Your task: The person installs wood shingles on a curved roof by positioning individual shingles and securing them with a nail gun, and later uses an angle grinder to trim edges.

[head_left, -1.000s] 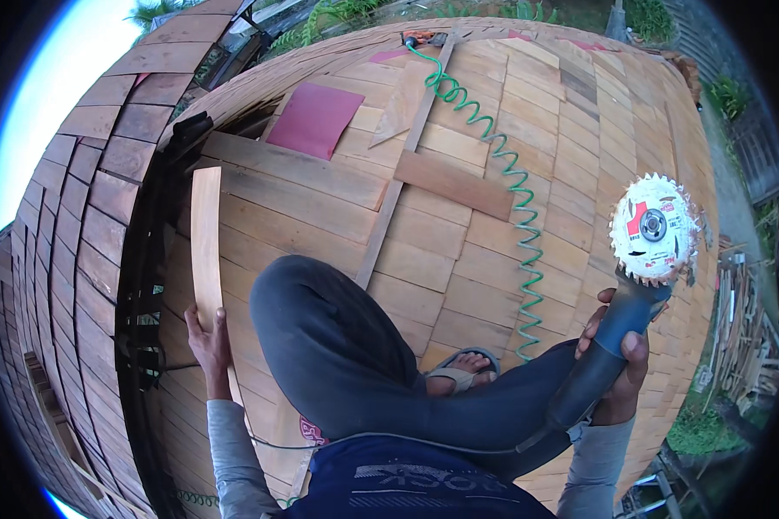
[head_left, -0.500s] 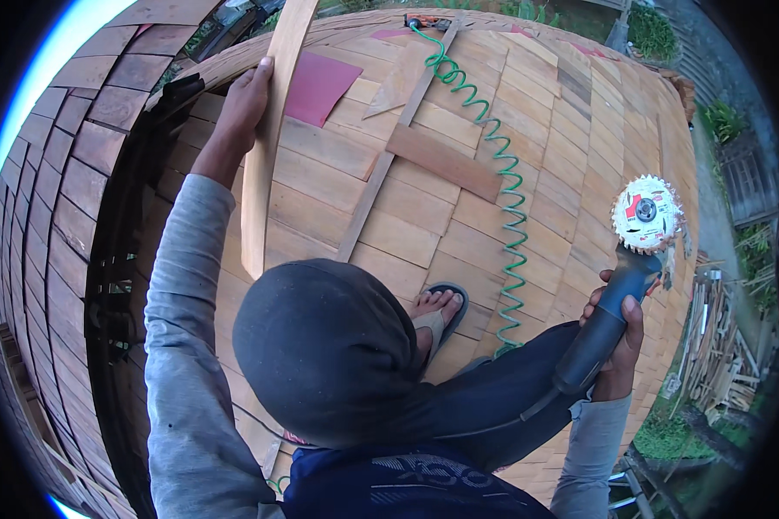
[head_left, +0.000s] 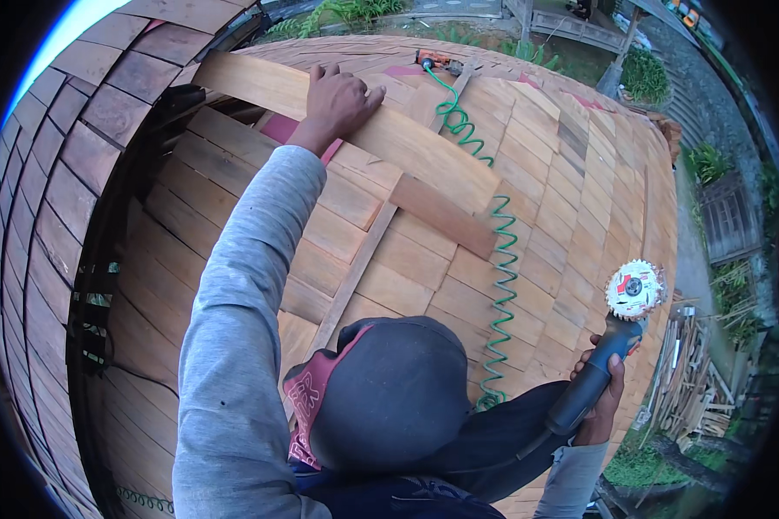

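The board has swung from upright, close to the roof's left side, to slanting across the upper part of the roof. Its left end is now near the dark gap by the left edge; its right end crosses the green hose, just above a brown plank. It also hides most of the red sheet. The left hand is on top, fingers slightly apart at the far edge; whether they pinch it, I cannot tell. The change suggests the board is being placed rather than simply carried. The right hand has kept its fingers wrapped around the grinder, near the roof's right edge, white disc upward and well apart from the board.
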{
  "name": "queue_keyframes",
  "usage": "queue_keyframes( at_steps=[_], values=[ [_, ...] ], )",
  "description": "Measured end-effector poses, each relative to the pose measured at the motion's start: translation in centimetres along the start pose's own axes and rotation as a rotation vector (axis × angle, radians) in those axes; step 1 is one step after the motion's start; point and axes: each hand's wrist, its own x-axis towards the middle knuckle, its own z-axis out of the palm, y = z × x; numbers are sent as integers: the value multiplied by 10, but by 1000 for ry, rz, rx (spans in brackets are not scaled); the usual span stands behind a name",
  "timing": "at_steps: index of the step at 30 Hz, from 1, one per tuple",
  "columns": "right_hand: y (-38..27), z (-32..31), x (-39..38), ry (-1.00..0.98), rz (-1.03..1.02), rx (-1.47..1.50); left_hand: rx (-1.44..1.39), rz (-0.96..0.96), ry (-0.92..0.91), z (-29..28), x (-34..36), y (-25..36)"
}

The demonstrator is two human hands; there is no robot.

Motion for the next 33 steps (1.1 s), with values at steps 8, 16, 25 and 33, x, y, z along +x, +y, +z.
queue_keyframes(
  at_steps=[8, 16, 25, 33],
  values=[
    [-10, -3, 4, 198, -31, -129, 221, 109, -153, 65, 24, -109],
    [-8, 23, 11, 319, 34, -248, 41, 135, -166, 80, 56, -86],
    [-1, 28, 17, 288, 66, -325, -38, 127, -205, 137, 47, -117],
    [-8, 34, 24, 323, 120, -380, 32, 55, -224, 169, 13, -204]
  ],
)
